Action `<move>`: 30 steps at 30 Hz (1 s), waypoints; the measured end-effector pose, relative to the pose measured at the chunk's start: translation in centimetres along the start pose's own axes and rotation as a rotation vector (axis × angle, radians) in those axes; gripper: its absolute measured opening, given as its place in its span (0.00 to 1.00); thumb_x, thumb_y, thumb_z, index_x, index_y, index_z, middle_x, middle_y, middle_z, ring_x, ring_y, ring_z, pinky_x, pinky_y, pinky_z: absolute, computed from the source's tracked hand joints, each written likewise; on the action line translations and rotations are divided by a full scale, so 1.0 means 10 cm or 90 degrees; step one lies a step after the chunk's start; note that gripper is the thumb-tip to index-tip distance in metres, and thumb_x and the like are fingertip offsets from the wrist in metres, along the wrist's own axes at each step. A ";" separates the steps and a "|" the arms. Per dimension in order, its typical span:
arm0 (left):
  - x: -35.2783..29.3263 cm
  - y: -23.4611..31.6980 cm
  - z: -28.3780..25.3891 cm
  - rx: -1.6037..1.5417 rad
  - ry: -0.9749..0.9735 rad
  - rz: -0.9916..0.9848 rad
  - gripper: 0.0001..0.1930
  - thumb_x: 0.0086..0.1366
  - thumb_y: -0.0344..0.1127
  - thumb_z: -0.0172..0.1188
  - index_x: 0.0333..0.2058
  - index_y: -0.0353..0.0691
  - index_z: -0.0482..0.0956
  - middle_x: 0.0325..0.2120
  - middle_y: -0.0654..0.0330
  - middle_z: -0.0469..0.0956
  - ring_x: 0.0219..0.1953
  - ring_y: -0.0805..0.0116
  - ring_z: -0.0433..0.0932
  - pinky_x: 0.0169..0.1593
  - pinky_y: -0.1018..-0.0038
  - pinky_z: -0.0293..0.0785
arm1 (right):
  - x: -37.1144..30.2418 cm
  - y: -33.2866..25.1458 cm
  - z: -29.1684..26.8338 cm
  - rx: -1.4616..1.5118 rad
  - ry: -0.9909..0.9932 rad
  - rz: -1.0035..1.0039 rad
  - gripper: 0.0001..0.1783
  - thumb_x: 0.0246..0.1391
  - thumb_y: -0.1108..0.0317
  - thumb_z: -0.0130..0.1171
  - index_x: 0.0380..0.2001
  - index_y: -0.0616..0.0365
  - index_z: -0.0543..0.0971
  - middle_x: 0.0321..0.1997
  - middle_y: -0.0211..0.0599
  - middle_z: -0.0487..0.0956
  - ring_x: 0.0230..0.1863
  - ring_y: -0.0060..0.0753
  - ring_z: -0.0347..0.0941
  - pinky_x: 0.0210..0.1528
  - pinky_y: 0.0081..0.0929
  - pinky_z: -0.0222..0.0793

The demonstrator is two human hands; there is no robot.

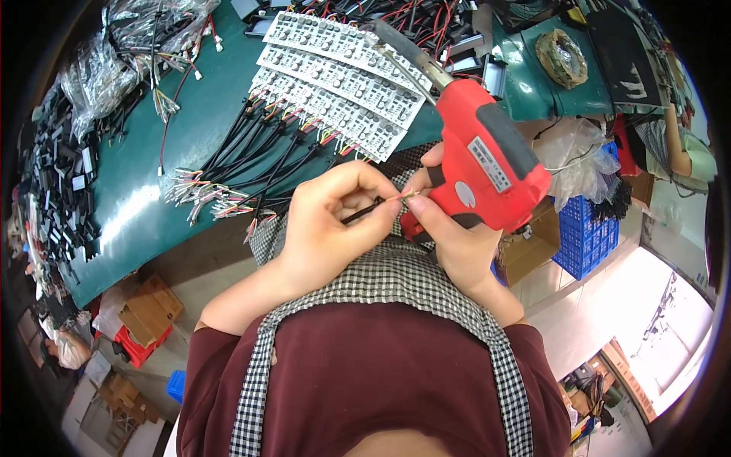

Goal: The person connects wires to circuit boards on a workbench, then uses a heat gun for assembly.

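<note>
My left hand [327, 217] pinches a thin black cable [362, 212] between thumb and fingers, just above my lap. Fine coloured wires [401, 196] come out of the cable's end toward the other hand. My right hand [464, 251] is closed around the handle of a red soldering gun [461, 145], and its thumb tip meets the wire ends. The gun's metal tip points up and left over the white circuit boards [320, 61], which lie in overlapping strips. Several black cables [263, 156] with coloured wires run from the boards' near edge.
On the green table [133, 179], small black parts [65, 190] are heaped at the left. Plastic-wrapped cables [114, 68] lie at the far left. A tape roll [562, 58] sits at the far right. Beside the table stand a blue crate [586, 236] and a cardboard box [531, 247].
</note>
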State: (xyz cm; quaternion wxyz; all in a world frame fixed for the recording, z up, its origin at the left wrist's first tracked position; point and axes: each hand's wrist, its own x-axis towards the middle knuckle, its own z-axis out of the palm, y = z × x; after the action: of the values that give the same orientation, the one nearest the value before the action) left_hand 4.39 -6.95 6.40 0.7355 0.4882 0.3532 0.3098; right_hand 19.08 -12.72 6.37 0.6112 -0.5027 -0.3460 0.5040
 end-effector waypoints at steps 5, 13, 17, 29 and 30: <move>-0.29 0.41 -0.11 0.651 0.233 0.589 0.09 0.46 0.19 0.64 0.29 0.31 0.76 0.23 0.56 0.75 0.17 0.68 0.72 0.20 0.81 0.66 | -0.03 0.04 -0.17 0.016 -0.108 -0.093 0.19 0.53 0.80 0.53 0.49 0.62 0.66 0.33 0.33 0.73 0.35 0.18 0.69 0.39 0.17 0.64; 0.18 -0.35 -0.30 0.880 0.146 0.663 0.15 0.42 0.19 0.66 0.33 0.30 0.78 0.27 0.58 0.73 0.20 0.69 0.73 0.22 0.78 0.69 | -0.34 0.02 -0.56 -0.023 -0.048 0.040 0.24 0.54 0.59 0.56 0.49 0.62 0.67 0.32 0.35 0.73 0.33 0.21 0.67 0.36 0.18 0.63; 0.20 -0.59 -0.27 0.899 0.164 0.551 0.13 0.42 0.20 0.64 0.31 0.31 0.78 0.26 0.57 0.72 0.20 0.67 0.73 0.21 0.76 0.68 | -0.59 0.06 -0.71 -0.042 -0.052 0.097 0.31 0.53 0.56 0.58 0.52 0.67 0.66 0.32 0.35 0.73 0.31 0.21 0.67 0.33 0.20 0.62; 0.19 -0.61 -0.22 0.870 0.213 0.534 0.13 0.42 0.20 0.64 0.31 0.31 0.79 0.27 0.58 0.71 0.20 0.69 0.72 0.20 0.77 0.68 | -0.80 0.17 -0.89 -0.302 -0.020 0.120 0.27 0.47 0.47 0.63 0.36 0.64 0.78 0.28 0.33 0.79 0.32 0.31 0.75 0.47 0.32 0.67; 0.19 -0.62 -0.23 0.862 0.209 0.533 0.13 0.42 0.20 0.64 0.31 0.32 0.79 0.27 0.58 0.71 0.20 0.69 0.72 0.20 0.77 0.67 | -0.78 0.16 -0.88 -0.305 -0.022 0.121 0.27 0.47 0.47 0.63 0.36 0.64 0.78 0.28 0.33 0.79 0.32 0.31 0.75 0.47 0.32 0.67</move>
State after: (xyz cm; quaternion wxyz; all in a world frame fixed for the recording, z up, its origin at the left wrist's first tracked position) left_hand 4.27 -6.35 -0.41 0.0427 0.8671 0.3559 0.3460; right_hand 24.88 -22.62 3.21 0.4188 -0.6546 -0.4170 0.4714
